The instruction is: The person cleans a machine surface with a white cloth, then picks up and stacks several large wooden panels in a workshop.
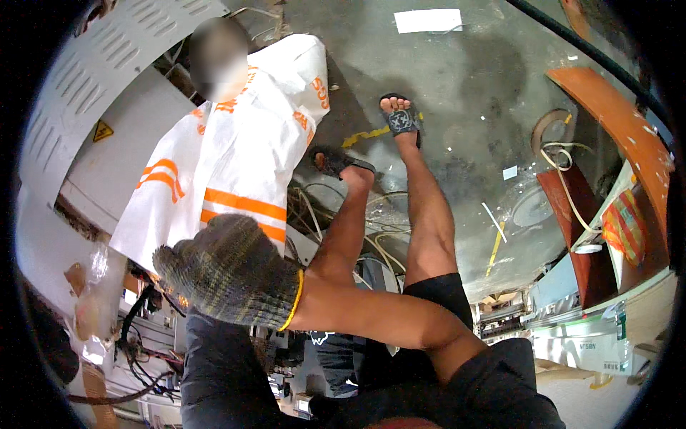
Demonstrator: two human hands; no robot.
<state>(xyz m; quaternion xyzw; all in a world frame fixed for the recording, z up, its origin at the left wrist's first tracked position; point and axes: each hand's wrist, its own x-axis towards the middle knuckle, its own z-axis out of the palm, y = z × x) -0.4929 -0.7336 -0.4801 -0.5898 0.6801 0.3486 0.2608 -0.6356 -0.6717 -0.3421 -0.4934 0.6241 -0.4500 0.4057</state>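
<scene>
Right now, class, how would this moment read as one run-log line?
right hand: gloved, overlapping white-and-orange sheet in view, contact unclear | left hand: not in view | ahead: sandals on gray floor

The floor (471, 136) is of grey colour, slightly shiny, with stains and worn yellow marks (364, 136). On it, in the upper part, lies a white rectangular sheet (426, 21). Farther right there are a small pale scrap (509, 172), a thin white strip (493, 221) lying obliquely, and a brownish ring (541, 134). Two dark sandals (401, 123), worn on feet, stand on it also.
</scene>
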